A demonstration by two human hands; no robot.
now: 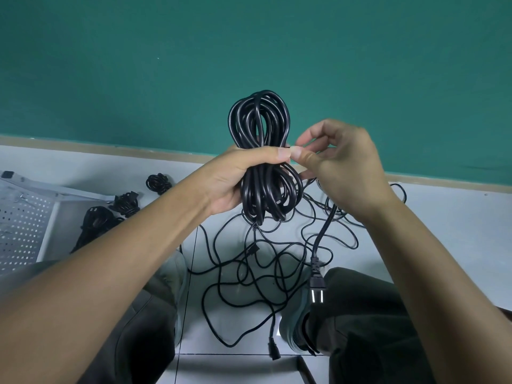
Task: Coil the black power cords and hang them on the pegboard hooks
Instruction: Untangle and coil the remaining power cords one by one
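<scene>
1. Hands first: the left hand (241,173) clamps the waist of a glossy black rubber power cord coiled into a long figure-eight bundle (261,151), held upright.
2. The right hand (335,156) pinches a strand beside it.
3. Loose thin black cords (266,261) tangle on the pale tiled floor (443,231).
4. A white perforated metal pegboard (25,228) lies at left.

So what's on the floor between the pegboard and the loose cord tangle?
Head view: three coiled cords lie between the pegboard and the loose cords; the left forearm covers part.
</scene>
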